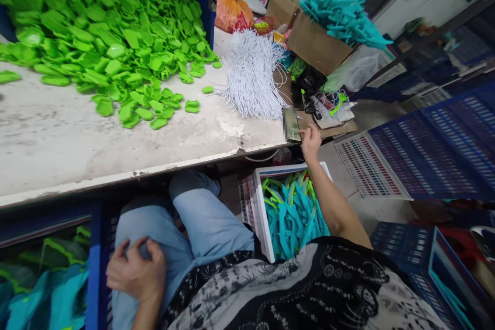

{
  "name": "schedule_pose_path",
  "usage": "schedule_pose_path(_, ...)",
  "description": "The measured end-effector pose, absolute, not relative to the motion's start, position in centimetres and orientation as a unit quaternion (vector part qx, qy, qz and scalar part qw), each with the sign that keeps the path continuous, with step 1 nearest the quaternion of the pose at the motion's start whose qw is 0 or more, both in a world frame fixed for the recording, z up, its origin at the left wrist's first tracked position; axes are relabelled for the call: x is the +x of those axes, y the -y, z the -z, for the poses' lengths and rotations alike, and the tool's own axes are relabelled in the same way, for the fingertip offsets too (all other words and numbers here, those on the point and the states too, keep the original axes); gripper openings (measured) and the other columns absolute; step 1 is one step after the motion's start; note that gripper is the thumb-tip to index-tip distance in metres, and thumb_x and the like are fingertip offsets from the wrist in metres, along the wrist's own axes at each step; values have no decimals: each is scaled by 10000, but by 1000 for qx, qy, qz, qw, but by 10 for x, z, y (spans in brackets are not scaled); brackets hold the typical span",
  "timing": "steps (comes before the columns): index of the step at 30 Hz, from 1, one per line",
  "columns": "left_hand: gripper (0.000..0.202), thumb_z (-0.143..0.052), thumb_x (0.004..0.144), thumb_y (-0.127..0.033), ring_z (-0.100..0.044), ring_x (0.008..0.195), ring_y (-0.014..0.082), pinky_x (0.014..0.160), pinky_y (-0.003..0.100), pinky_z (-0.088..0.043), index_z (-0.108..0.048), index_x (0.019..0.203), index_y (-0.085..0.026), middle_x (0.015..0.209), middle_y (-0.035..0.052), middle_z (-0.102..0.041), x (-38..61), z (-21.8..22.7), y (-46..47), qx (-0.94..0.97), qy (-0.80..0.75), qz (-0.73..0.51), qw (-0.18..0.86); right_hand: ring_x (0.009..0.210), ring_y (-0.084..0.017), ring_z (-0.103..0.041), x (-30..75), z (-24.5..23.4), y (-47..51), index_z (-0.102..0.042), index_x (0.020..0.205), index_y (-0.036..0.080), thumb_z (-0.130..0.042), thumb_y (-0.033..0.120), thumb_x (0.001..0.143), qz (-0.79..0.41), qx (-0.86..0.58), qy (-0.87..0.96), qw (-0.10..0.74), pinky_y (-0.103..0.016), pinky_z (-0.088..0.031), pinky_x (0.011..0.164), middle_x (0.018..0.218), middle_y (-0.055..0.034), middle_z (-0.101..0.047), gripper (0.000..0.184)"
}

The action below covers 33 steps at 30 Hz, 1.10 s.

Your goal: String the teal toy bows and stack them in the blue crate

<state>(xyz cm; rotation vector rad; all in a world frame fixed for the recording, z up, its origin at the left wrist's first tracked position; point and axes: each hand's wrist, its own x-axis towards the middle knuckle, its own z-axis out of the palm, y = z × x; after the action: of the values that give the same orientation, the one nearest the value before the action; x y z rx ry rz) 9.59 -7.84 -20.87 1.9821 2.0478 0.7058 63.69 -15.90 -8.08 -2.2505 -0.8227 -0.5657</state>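
My right hand [310, 143] reaches out to the table's right end, its fingertips touching a small blurred flat object [291, 124] that lies at the corner. My left hand [135, 270] rests on my left thigh, fingers curled loosely against the light blue trouser leg, holding nothing that I can see. A big heap of bright green plastic pieces [104, 26] covers the far left of the worn white table [77, 139]. A bundle of white cords [253, 80] lies beside the heap.
A white crate [263, 206] of teal and green plastic parts stands on the floor by my right knee. Blue crates [436, 144] lie at the right. A cardboard box [317, 44] with teal parts and an orange bag [232, 7] sit at the back.
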Motion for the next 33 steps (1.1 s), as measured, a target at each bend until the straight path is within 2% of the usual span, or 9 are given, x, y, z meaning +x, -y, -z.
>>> schedule_pose_path(9, 184, -530, 772, -342, -460, 1176, 357, 850, 477, -307, -600, 858, -196, 1283, 130, -556, 96, 209, 79, 661, -694, -258, 126, 998, -229, -581, 624, 83, 167, -571, 1140, 134, -323, 356, 926, 206, -864, 316, 332, -401, -404, 928, 850, -82, -718, 396)
schedule_pose_path(20, 192, -522, 813, -351, -481, 1182, 364, 854, 479, -344, -609, 878, -192, 1292, 125, -553, 98, 209, 78, 674, -692, -239, 101, 994, -226, -579, 617, 85, 164, -581, 1141, 143, -327, 366, 932, 205, -853, 341, 337, -397, -413, 925, 862, -81, -718, 397)
schedule_pose_path(33, 199, -526, 794, -361, -465, 1183, 369, 845, 476, -326, -601, 872, -194, 1292, 140, -544, 96, 206, 79, 667, -696, -239, 119, 1050, -236, -571, 606, 86, 161, -598, 1116, 160, -320, 378, 925, 203, -847, 363, 331, -416, -405, 944, 929, -95, -713, 402)
